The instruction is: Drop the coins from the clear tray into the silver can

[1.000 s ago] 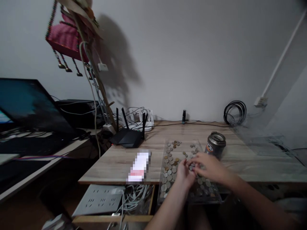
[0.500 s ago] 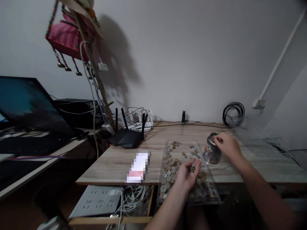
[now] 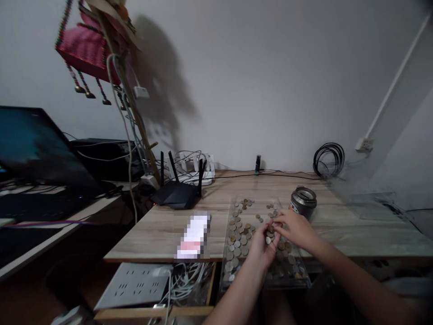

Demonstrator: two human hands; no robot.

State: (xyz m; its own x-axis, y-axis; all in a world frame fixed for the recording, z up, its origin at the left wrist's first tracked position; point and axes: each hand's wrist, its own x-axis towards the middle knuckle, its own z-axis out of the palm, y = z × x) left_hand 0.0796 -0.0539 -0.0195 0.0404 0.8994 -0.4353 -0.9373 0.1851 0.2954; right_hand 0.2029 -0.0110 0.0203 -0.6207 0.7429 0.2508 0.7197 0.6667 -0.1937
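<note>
A clear tray at the desk's front edge holds several scattered coins. My left hand is cupped palm-up over the tray with a small pile of coins in it. My right hand reaches across from the right, its fingertips pinching at the coins in the left palm. A metal tin with an opening in its top stands just behind the right hand, apart from it.
A black router and a tangle of cables sit at the back left of the wooden desk. A phone lies left of the tray. A power strip lies below the desk. A coiled black cable hangs at the back right.
My right hand went from the left palm up to the tin's top, then came back down to the coins in my left palm. The tin now stands upright.
</note>
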